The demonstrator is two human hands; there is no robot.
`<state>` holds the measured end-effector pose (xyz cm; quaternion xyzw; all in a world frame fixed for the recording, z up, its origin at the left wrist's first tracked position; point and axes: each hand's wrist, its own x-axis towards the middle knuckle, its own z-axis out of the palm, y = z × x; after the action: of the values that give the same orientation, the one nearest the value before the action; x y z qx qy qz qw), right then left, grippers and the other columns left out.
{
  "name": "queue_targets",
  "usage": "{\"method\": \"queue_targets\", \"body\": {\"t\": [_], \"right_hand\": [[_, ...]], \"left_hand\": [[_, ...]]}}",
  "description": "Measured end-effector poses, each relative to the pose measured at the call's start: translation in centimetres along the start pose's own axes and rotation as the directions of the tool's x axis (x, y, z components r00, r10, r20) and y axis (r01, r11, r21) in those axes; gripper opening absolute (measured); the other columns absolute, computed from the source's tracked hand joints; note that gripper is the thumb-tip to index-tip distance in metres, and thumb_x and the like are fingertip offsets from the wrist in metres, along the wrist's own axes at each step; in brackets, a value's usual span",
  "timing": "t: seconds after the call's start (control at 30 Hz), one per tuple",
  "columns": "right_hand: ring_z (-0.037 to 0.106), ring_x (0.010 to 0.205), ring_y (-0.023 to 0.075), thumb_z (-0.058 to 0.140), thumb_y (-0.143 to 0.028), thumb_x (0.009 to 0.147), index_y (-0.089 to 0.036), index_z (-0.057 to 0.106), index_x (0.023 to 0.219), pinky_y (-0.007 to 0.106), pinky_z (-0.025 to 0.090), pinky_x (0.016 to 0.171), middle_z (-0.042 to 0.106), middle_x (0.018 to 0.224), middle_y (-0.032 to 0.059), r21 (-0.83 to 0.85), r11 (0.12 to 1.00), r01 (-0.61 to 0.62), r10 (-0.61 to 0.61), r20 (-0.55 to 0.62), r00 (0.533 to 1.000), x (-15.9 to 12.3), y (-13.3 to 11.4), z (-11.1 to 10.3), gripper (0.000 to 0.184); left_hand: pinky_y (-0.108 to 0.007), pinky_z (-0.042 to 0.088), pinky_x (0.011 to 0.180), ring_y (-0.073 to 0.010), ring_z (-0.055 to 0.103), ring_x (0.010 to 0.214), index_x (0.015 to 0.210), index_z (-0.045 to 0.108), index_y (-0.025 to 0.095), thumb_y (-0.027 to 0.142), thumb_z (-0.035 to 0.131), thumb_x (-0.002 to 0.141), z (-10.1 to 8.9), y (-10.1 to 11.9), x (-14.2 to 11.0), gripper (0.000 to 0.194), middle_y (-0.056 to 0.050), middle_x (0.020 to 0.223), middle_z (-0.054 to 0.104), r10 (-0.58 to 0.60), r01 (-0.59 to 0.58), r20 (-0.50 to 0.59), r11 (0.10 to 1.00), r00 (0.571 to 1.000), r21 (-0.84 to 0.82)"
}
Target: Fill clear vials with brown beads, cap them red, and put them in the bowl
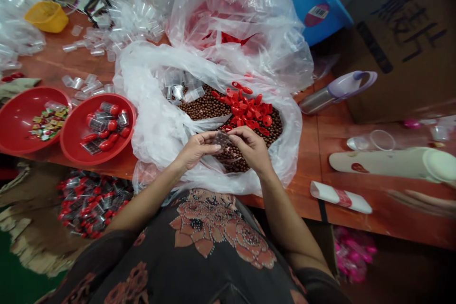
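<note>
My left hand (196, 149) and my right hand (250, 147) pinch a small clear plastic tube (221, 139) between their fingers, above the open white plastic bag (144, 104). The tube seems to hold a few brown balls. Just beneath my hands lies a heap of brown chocolate-like balls (203, 108), with a cluster of red plastic caps (247, 111) on top. Loose clear tubes (174, 91) rest at the heap's far edge. To my left, a red bowl (69, 126) holds red-capped tubes.
Another red bowl (16, 123) holds colourful wrapped sweets. Loose clear tubes (89, 84) lie on the wooden table (302, 175). A bag of red pieces (228, 9) stands behind the heap. A blurred hand (420, 202) of another person shows at the right edge.
</note>
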<state>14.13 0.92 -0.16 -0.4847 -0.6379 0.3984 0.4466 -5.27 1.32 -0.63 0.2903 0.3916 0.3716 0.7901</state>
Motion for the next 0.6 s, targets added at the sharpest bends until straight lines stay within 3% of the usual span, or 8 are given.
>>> {"method": "queue_targets", "body": {"t": [0.13, 0.27, 0.33, 0.43, 0.6], "right_hand": [[0.062, 0.077, 0.0141, 0.058, -0.036, 0.092, -0.025, 0.064, 0.093, 0.029, 0.052, 0.075, 0.067, 0.085, -0.0011, 0.183, 0.971, -0.155, 0.169, -0.061, 0.984, -0.4, 0.7, 0.5, 0.012], [0.063, 0.074, 0.0133, 0.056, -0.037, 0.093, -0.025, 0.061, 0.101, 0.027, 0.052, 0.067, 0.067, 0.089, -0.0010, 0.277, 0.936, -0.217, 0.257, -0.121, 0.959, -0.4, 1.9, 0.5, 0.015], [0.063, 0.077, 0.0144, 0.055, -0.036, 0.093, -0.025, 0.062, 0.104, 0.029, 0.053, 0.070, 0.068, 0.093, 0.0005, 0.178, 0.959, -0.220, 0.245, -0.138, 0.960, -0.3, 2.5, 0.2, 0.017], [0.065, 0.091, 0.0192, 0.052, -0.033, 0.093, -0.024, 0.065, 0.107, 0.037, 0.052, 0.085, 0.069, 0.103, 0.0052, -0.130, 0.974, -0.187, 0.156, -0.215, 0.964, -0.2, 3.4, -0.7, 0.021], [0.062, 0.096, 0.0254, 0.050, -0.025, 0.092, -0.020, 0.071, 0.099, 0.043, 0.048, 0.093, 0.069, 0.101, 0.0107, -0.551, 0.814, -0.185, 0.070, -0.223, 0.972, 0.0, 4.7, -1.9, 0.023]], "left_hand": [[-0.031, 0.057, 0.085, -0.0151, 0.068, 0.090, 0.111, 0.073, 0.016, 0.015, 0.085, 0.064, 0.2, 0.0, -0.2, 0.048, -0.007, 0.105, 0.075, 0.009, -0.009, -0.002, 1.000, 1.000, 0.002], [-0.033, 0.057, 0.086, -0.0166, 0.068, 0.090, 0.107, 0.073, 0.015, 0.014, 0.083, 0.064, 0.3, 0.6, -0.6, 0.044, -0.008, 0.104, 0.074, 0.064, -0.064, -0.040, 0.998, 0.997, 0.003], [-0.033, 0.057, 0.086, -0.0158, 0.069, 0.089, 0.106, 0.072, 0.016, 0.014, 0.082, 0.066, 0.2, 0.7, -0.8, 0.042, -0.007, 0.103, 0.074, 0.083, -0.083, -0.046, 0.997, 0.995, 0.008], [-0.031, 0.057, 0.085, -0.0145, 0.069, 0.085, 0.105, 0.071, 0.016, 0.014, 0.083, 0.065, -0.1, 0.8, -0.9, 0.041, -0.005, 0.100, 0.074, 0.117, -0.116, -0.066, 0.993, 0.991, 0.008], [-0.029, 0.057, 0.083, -0.0141, 0.068, 0.086, 0.103, 0.071, 0.017, 0.017, 0.085, 0.064, -0.5, 0.8, -0.8, 0.041, -0.003, 0.098, 0.074, 0.185, -0.183, -0.124, 0.983, 0.975, 0.024]]}}
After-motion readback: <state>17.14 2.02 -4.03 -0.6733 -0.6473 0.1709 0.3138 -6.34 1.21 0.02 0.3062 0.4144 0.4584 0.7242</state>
